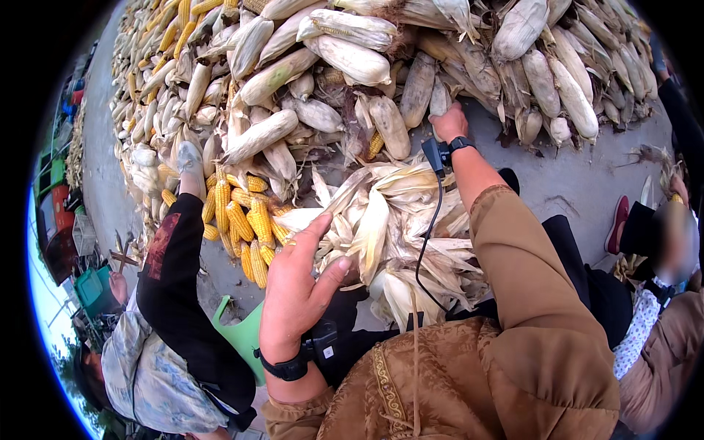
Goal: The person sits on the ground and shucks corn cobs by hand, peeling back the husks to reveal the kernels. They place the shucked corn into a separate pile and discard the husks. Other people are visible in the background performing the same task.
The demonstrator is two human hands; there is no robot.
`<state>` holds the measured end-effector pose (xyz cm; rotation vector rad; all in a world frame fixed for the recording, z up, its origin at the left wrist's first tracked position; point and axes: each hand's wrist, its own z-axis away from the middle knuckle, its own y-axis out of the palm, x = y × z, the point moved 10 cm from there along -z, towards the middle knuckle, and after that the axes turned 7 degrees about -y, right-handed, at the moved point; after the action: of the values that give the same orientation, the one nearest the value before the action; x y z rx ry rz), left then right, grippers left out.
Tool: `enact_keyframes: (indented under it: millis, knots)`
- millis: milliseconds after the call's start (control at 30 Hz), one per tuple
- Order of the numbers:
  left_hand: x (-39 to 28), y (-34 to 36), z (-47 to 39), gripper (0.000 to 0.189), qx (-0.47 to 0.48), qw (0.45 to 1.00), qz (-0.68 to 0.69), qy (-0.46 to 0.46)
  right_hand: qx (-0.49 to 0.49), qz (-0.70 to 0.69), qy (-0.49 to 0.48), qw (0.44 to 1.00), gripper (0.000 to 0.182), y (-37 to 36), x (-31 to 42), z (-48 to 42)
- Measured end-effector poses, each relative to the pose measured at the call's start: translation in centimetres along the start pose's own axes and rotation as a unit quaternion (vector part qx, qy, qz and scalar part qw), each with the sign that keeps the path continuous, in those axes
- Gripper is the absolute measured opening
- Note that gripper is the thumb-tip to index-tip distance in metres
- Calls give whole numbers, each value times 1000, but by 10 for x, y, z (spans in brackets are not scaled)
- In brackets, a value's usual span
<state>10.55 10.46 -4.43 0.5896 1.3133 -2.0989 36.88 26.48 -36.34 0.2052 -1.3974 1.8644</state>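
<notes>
My right hand (451, 122) is closed around an ear of corn in its husk (440, 100) at the lower edge of a large heap of unhusked corn (352, 58). My left hand (300, 280) is raised with its fingers apart and holds nothing. It hovers beside a mound of loose dry husks (379, 225). Left of those husks lies a pile of bare yellow corn cobs (242, 217) on the concrete ground. Both wrists wear a black strap with a small device, and a cable runs from the one at my right wrist.
A co-worker's sleeve (170, 275) lies at the left, that person's foot near the cobs. A green plastic chair (245, 335) stands between us. Another person's arm (632, 330) and a red shoe (619, 223) are at the right. A teal bin (96, 289) stands far left.
</notes>
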Motion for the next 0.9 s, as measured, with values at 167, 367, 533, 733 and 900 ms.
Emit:
enact_keyframes:
  millis: [167, 367, 533, 733, 900]
  knots:
    - [-4, 5, -5, 49, -1, 1000, 9, 5, 36, 24, 23, 999, 58, -6, 2, 13]
    - [-25, 5, 6, 41, -11, 999, 26, 37, 20, -97, -20, 995, 53, -42, -9, 36]
    - [-7, 8, 6, 15, -47, 977, 207, -23, 222, -415, -28, 882, 40, -48, 36, 83]
    - [13, 23, -6, 20, -42, 933, 352, -60, 385, -316, -121, 859, 43, -82, 109, 190]
    - [6, 38, -2, 38, -15, 910, 415, -10, 389, -231, -259, 853, 43, -113, 149, 267]
